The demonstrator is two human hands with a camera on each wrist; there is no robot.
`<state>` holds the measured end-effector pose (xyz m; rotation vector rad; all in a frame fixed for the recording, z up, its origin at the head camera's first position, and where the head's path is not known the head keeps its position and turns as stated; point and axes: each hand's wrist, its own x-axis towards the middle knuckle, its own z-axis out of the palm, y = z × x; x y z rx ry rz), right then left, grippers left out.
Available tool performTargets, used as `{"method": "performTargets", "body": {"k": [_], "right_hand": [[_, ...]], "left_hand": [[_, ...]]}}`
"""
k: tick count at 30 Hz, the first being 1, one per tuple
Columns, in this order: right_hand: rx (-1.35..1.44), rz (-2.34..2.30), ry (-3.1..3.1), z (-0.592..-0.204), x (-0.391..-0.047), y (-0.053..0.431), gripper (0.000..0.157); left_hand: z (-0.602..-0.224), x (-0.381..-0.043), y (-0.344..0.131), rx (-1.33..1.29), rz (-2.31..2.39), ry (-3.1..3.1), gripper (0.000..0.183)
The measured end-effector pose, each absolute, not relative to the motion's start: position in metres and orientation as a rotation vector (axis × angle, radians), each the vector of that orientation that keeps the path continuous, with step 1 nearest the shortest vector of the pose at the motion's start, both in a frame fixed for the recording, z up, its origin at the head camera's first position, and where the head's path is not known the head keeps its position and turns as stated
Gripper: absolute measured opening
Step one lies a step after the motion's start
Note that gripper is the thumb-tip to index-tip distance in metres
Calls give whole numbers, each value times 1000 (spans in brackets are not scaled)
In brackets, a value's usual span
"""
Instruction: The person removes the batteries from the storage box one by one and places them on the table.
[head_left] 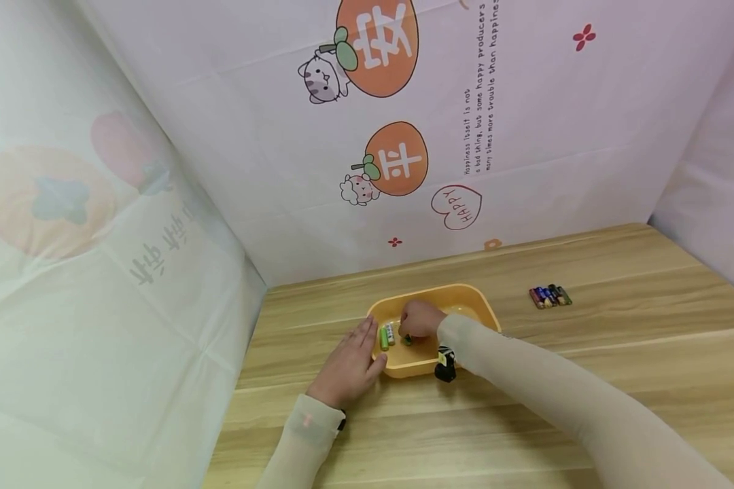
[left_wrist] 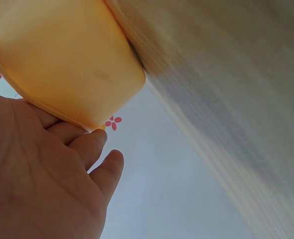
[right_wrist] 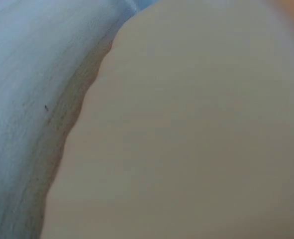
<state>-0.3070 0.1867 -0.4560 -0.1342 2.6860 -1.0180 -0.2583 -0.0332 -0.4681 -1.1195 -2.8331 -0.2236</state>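
While the right hand (head_left: 421, 319) pinched a battery (head_left: 407, 340) inside the tray (head_left: 406, 371), the left hand (head_left: 346, 367) lay unclenched against it; a loose release could let the battery roll into its neighbours (head_left: 384, 339).

The bin (head_left: 478, 303) is plain yellow-orange. In it, a green battery (head_left: 384, 339) sits beside a white battery (head_left: 390, 333) with dark markings; a partly hidden battery (head_left: 407, 340) shows dark green. The battery cluster (head_left: 549, 296) mixes red, blue, black and olive. Streaky tan wood grain covers the tabletop (head_left: 618, 367). The white backdrop (head_left: 251, 136) carries orange fruits (head_left: 374, 71), red flowers (head_left: 584, 37) and a red heart outline (head_left: 457, 207). Both sleeves (head_left: 544, 380) are cream.
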Motion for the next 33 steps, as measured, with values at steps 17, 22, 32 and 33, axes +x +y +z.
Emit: {"method": "performTargets", "body": {"k": [17,22,32,33], "right_hand": [[-190,-977,2821,-466,-313,191,9],[-160,-1098,2760,-466,-312,192,11],[-151,-1321,2624,-466,-313,196,18],[-147,-1348,2607,-467,-313,196,19]], "left_hand": [[-472,-259,-33,-1115,-227,-2829,67],[-472,-257,-34,-1118,-233,-2829,66],[-470,-258,-33,-1124,-243,-2829,66],[-470,-258,-33,-1121,-240,-2836,66]]}}
